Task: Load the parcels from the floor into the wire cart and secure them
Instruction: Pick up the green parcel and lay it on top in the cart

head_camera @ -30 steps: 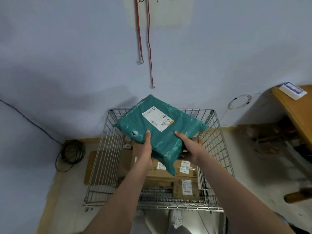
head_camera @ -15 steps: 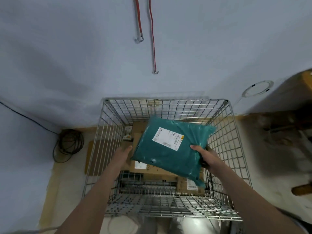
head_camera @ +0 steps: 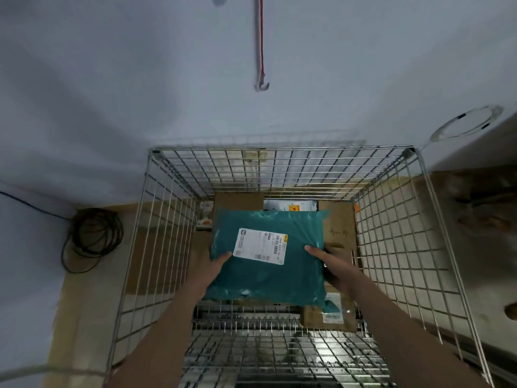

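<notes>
From the head view, both hands gripped a teal parcel (head_camera: 268, 256), the left hand (head_camera: 208, 268) at its left edge and the right hand (head_camera: 334, 268) at its right, low inside the wire cart (head_camera: 391, 219) over the brown boxes (head_camera: 338, 233). Released unevenly, the slick bag could slide off that uneven stack.

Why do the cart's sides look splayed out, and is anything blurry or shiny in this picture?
Head view: the wide lens bows the wire cart, so its walls fan outward. Head view: the wall is dim and bluish. Head view: the teal parcel shows soft sheen near its top edge, and its label's small print is too blurred to read. Head view: glare brightens the cart floor by the near edge.
</notes>
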`<action>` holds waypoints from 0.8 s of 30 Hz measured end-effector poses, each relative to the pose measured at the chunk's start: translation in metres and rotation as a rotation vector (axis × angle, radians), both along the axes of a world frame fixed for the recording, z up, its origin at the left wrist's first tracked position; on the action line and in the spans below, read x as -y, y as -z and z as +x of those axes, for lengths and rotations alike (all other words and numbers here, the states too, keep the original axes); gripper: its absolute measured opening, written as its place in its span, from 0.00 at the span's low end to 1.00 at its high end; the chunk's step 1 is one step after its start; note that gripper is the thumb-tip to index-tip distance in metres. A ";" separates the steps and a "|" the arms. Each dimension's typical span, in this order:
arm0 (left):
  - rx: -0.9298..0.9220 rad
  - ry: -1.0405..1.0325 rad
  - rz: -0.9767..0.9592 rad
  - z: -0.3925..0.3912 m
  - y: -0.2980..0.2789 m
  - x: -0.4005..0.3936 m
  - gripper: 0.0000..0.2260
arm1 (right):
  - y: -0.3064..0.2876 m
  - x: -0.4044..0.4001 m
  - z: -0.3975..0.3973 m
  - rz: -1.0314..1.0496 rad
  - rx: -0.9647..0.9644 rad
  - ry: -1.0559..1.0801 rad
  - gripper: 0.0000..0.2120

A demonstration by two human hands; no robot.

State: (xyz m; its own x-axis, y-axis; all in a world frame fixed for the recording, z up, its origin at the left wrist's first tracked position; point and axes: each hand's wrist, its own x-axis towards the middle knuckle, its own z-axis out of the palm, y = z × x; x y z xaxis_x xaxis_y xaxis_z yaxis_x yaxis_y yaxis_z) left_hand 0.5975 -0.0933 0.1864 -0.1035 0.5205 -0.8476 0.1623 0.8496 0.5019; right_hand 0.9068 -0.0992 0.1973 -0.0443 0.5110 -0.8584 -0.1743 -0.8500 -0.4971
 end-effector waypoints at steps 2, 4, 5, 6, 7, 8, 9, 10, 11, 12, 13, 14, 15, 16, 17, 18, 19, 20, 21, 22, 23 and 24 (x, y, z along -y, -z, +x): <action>-0.038 -0.022 0.000 -0.001 0.018 -0.001 0.28 | 0.019 -0.002 -0.006 -0.013 0.004 0.040 0.21; -0.070 -0.012 0.011 -0.004 0.034 -0.004 0.26 | 0.040 -0.005 -0.011 -0.026 0.006 0.043 0.19; -0.074 -0.006 0.029 -0.003 0.041 -0.004 0.24 | 0.049 -0.006 -0.014 -0.023 0.027 0.020 0.18; -0.075 0.019 0.049 -0.003 0.050 -0.003 0.22 | 0.060 -0.006 -0.017 -0.017 0.087 -0.010 0.18; -0.096 0.062 0.083 -0.002 0.059 -0.001 0.20 | 0.070 -0.006 -0.021 -0.001 0.179 -0.047 0.18; -0.129 0.110 0.115 -0.001 0.065 0.001 0.20 | 0.079 -0.005 -0.024 0.015 0.292 -0.088 0.19; -0.170 0.140 0.150 0.002 0.069 0.003 0.20 | 0.085 -0.005 -0.027 0.024 0.388 -0.109 0.19; -0.211 0.152 0.172 0.002 0.075 0.005 0.21 | 0.089 -0.007 -0.030 0.027 0.452 -0.106 0.19; -0.241 0.150 0.181 0.003 0.078 0.005 0.22 | 0.091 -0.008 -0.032 0.032 0.496 -0.102 0.19; -0.250 0.137 0.176 0.002 0.081 0.004 0.22 | 0.093 -0.009 -0.033 0.039 0.535 -0.102 0.19; -0.252 0.130 0.176 0.001 0.083 0.003 0.22 | 0.095 -0.010 -0.032 0.043 0.561 -0.107 0.19; -0.250 0.137 0.182 0.000 0.086 0.001 0.23 | 0.095 -0.011 -0.032 0.042 0.565 -0.103 0.19; -0.250 0.146 0.185 -0.001 0.085 0.001 0.24 | 0.095 -0.011 -0.032 0.045 0.557 -0.097 0.19; -0.252 0.151 0.195 -0.002 0.086 0.001 0.23 | 0.094 -0.012 -0.032 0.049 0.547 -0.082 0.19; -0.262 0.157 0.207 -0.002 0.086 0.001 0.22 | 0.095 -0.012 -0.033 0.063 0.541 -0.067 0.19; -0.288 0.166 0.218 -0.001 0.085 0.002 0.19 | 0.094 -0.013 -0.033 0.083 0.542 -0.063 0.19; -0.318 0.171 0.230 0.000 0.084 0.003 0.17 | 0.093 -0.014 -0.034 0.106 0.547 -0.068 0.19; -0.339 0.165 0.239 -0.001 0.087 0.005 0.17 | 0.092 -0.016 -0.035 0.129 0.555 -0.080 0.19; -0.344 0.149 0.243 -0.002 0.089 0.007 0.18 | 0.092 -0.016 -0.036 0.143 0.563 -0.096 0.19; -0.346 0.134 0.239 -0.002 0.091 0.008 0.19 | 0.093 -0.016 -0.038 0.147 0.572 -0.110 0.19; -0.350 0.125 0.244 -0.002 0.092 0.008 0.19 | 0.094 -0.015 -0.038 0.148 0.586 -0.123 0.20; -0.355 0.122 0.244 -0.001 0.093 0.008 0.19 | 0.095 -0.015 -0.039 0.148 0.611 -0.141 0.21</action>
